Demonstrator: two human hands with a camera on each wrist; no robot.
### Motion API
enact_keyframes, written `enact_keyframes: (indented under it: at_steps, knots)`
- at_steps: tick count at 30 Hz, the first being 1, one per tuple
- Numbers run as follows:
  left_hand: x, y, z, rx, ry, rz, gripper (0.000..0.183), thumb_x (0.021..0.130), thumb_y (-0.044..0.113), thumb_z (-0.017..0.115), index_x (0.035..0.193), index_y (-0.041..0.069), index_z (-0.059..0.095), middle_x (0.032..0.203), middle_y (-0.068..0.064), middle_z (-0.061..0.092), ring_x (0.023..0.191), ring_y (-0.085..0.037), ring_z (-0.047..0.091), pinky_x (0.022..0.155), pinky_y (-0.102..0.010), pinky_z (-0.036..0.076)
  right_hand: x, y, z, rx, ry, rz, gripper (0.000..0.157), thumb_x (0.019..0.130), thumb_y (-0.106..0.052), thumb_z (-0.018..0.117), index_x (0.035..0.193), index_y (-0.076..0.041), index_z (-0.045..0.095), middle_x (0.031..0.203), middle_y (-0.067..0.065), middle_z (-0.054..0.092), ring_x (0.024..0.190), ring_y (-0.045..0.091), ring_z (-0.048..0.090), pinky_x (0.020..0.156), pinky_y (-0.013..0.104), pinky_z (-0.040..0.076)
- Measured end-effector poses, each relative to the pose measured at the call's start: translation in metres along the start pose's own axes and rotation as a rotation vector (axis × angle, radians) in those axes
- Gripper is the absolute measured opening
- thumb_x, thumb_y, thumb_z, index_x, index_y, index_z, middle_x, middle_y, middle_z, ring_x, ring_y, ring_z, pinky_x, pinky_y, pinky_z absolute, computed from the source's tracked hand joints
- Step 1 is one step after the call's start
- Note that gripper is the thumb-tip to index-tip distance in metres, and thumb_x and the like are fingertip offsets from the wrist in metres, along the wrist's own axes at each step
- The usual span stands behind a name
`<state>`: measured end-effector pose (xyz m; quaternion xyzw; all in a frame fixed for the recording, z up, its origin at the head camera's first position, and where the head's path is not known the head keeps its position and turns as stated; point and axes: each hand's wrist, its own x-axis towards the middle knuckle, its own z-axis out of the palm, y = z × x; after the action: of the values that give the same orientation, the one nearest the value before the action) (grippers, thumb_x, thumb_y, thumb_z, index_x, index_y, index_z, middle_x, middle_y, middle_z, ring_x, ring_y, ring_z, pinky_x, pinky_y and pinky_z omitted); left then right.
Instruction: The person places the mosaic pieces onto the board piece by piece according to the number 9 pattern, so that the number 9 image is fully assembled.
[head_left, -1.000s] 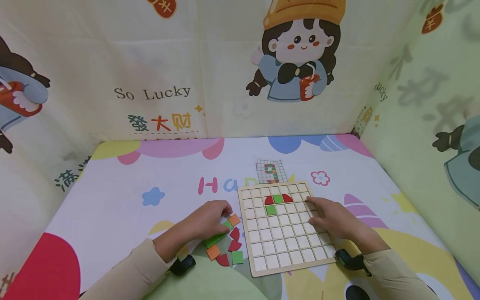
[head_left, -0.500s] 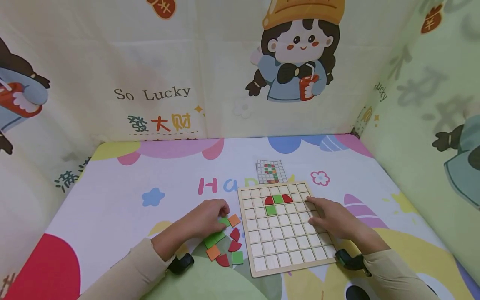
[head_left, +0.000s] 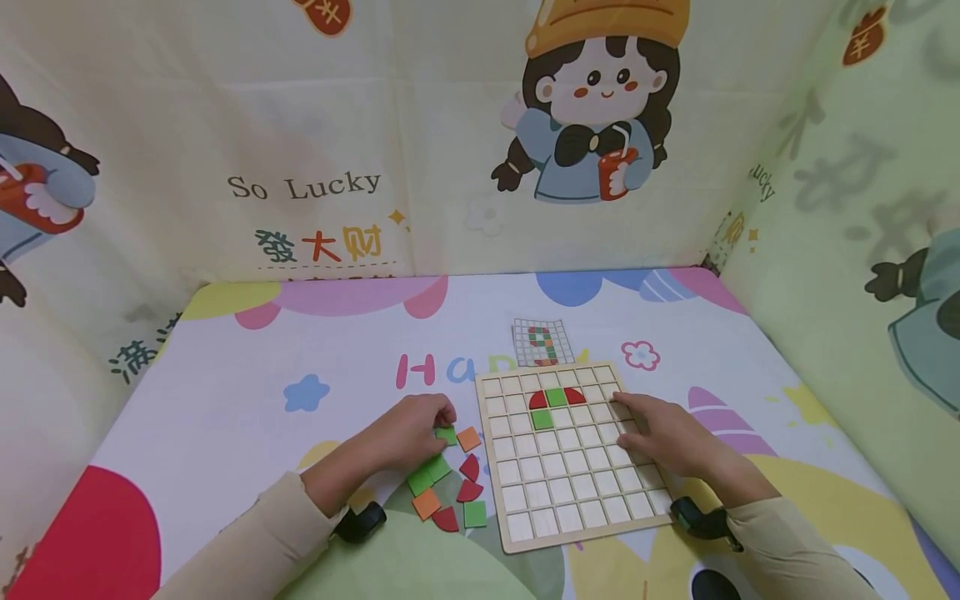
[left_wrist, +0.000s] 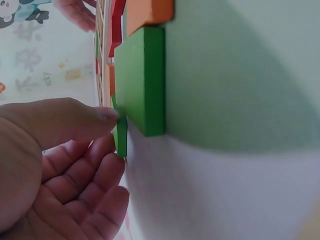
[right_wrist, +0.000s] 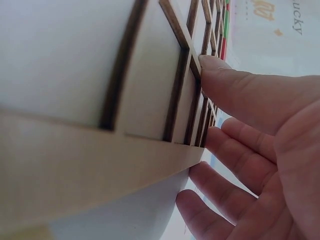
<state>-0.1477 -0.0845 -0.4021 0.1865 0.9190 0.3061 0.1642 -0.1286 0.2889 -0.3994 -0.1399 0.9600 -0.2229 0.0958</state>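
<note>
My left hand (head_left: 416, 429) pinches a green square tile (left_wrist: 120, 135) between thumb and fingertips, at the far end of a loose group of tiles. Close by lie two more green square tiles (head_left: 429, 475), an orange square tile (head_left: 468, 439) and several red quarter-round tiles (head_left: 469, 467). My right hand (head_left: 663, 429) holds the right edge of a wooden grid board (head_left: 517, 546), its thumb (left_wrist: 82, 10) side partly hidden in the left wrist view. In the right wrist view the thumb lies on the grid, with fingers at the board's side. Red and green tiles (head_left: 555, 398) sit in the board's upper cells.
Behind the board lies a small pattern card (head_left: 543, 342) with a coloured figure on a grid. Another orange tile (head_left: 427, 504) and a green tile (head_left: 475, 514) lie left of the board. Printed cloth (head_left: 247, 417) covers the table, and patterned curtains stand around it.
My left hand has shifted slightly away and to the left, and the green tile has moved with it, apart from the other green tiles. My right hand and the board stay still.
</note>
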Motion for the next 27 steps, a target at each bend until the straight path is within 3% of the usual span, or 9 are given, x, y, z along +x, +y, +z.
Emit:
enact_keyframes:
  at_steps: [18,27]
  knots:
    - [0.0002,-0.0043,-0.0036,0.035,0.037,-0.021,0.030,0.081,0.006,0.081,0.105,0.008,0.064,0.097,0.001,0.061,0.093,-0.018,0.057,0.084,-0.035,0.055,0.0000,-0.0003,-0.0004,0.001,-0.002,-0.003,0.063,0.090,-0.020,0.074,0.143,0.004,0.048,0.141,0.027,0.051,0.131,0.048,0.044,0.104,0.062,0.037]
    - [0.0025,-0.0064,-0.0034,0.063,0.053,0.011,0.026,0.082,0.005,0.080,0.101,0.007,0.063,0.093,0.001,0.060,0.090,-0.017,0.055,0.083,-0.034,0.054,-0.0004,0.0008,-0.0009,-0.002,-0.009,-0.007,0.064,0.090,-0.021,0.074,0.143,0.005,0.048,0.140,0.027,0.051,0.131,0.049,0.044,0.103,0.062,0.038]
